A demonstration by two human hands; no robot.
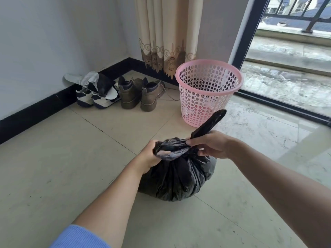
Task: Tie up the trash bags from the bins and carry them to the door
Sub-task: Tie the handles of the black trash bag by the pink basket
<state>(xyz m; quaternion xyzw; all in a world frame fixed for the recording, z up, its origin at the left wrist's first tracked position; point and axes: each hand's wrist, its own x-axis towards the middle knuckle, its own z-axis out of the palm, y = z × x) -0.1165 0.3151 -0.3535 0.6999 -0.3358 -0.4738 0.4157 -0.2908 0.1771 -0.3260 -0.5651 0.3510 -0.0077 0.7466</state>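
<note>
I see two bare forearms ending in the left hand (149,155) and right hand (212,144). The left arm wears a light blue ribbed-knit sleeve (78,238), pushed up toward the elbow. No rings or watch are visible.

This is a room in a home. Pale floor tiles (71,140) meet white walls with a dark skirting board (35,108). Sneakers (93,99) and brown boots (138,95) sit in the corner, beside a patterned beige curtain (166,33), a pink perforated wastebasket (207,90) and a sliding glass door (286,59) onto a railed balcony (295,13).
</note>
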